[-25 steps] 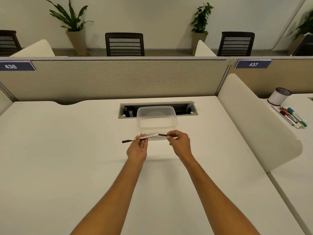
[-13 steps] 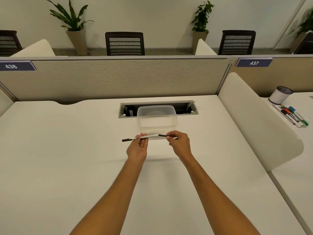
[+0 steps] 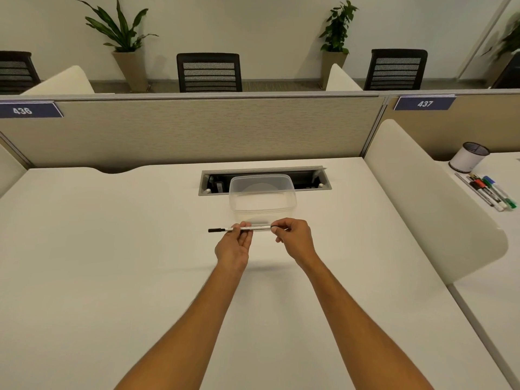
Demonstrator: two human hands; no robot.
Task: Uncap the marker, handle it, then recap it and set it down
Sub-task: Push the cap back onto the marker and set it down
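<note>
White laminate desk (image 3: pixel 112 249): largest item, lying beneath both hands and running on past the fingertips to a fabric partition (image 3: pixel 197 130).

Clear plastic container (image 3: pixel 262 197): open-topped, apparently empty, standing just beyond the fingertips, in front of a recessed cable tray (image 3: pixel 309 181).

Left hand (image 3: pixel 235 247): palm turned up, fingers (image 3: pixel 244 227) curled and pinching the marker's white barrel between thumb and fingertips.

Right hand (image 3: pixel 295 239): back of the hand toward the camera, fingertips closed in a pinch around the marker's dark right end; whether that end is a cap or the bare body cannot be told, as the fingers hide it.

Marker (image 3: pixel 254 228): slim, white-bodied, held level in the air between the two hands, above the desk and just short of the container. A black section (image 3: pixel 215 229) juts out past the left fingers, free of any grip.

Spare markers (image 3: pixel 492 192) and a white pen cup (image 3: pixel 468 157): on the neighbouring desk, well off to the right of the right fingers.

Task status, by judgement: the marker is lifted and gripped at both ends, a posture suited either to pulling the cap off or to pressing it home. No gap shows along the barrel, so it is unclear which. Setting the marker down is not yet done.
</note>
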